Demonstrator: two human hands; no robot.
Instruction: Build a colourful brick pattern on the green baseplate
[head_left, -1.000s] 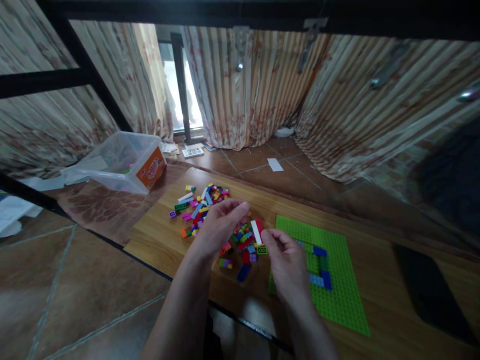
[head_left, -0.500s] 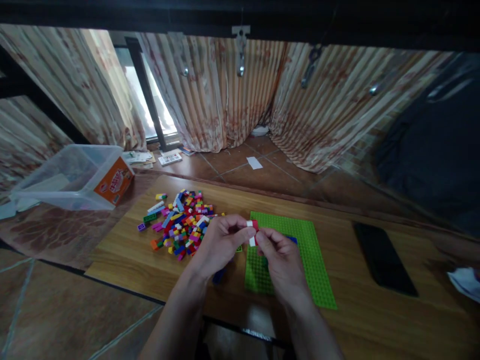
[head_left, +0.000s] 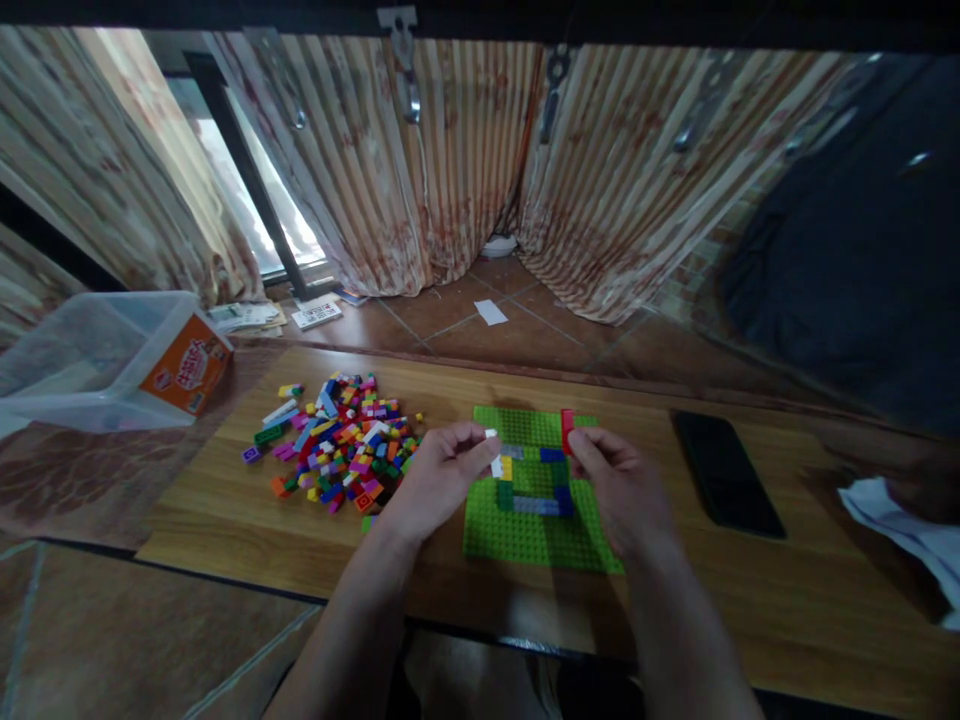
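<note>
My left hand (head_left: 442, 475) pinches a white toy brick (head_left: 495, 462) above the left part of a green baseplate (head_left: 487, 540). Between the thumb and fingers of my right hand (head_left: 619, 480) is a long red brick (head_left: 567, 428), held over the plate's right side. The two bricks are apart. On the baseplate, a rectangular outline of bricks stands between my hands, with a blue brick (head_left: 553, 455), a yellow brick (head_left: 507, 468) and a grey-blue brick (head_left: 535, 506) among them. My fingers hide part of both held bricks.
A heap of mixed bricks (head_left: 345, 440) lies on the left of the wooden table (head_left: 202, 500). To the right are a black phone (head_left: 727, 472) and crumpled white paper (head_left: 904, 525). A clear plastic box (head_left: 105, 350) with an orange label stands beyond the table's left end.
My hands have moved apart; the white and red bricks, together before, are now separate, one in each hand. The brick outline on the baseplate has come into view, and the camera has shifted.
</note>
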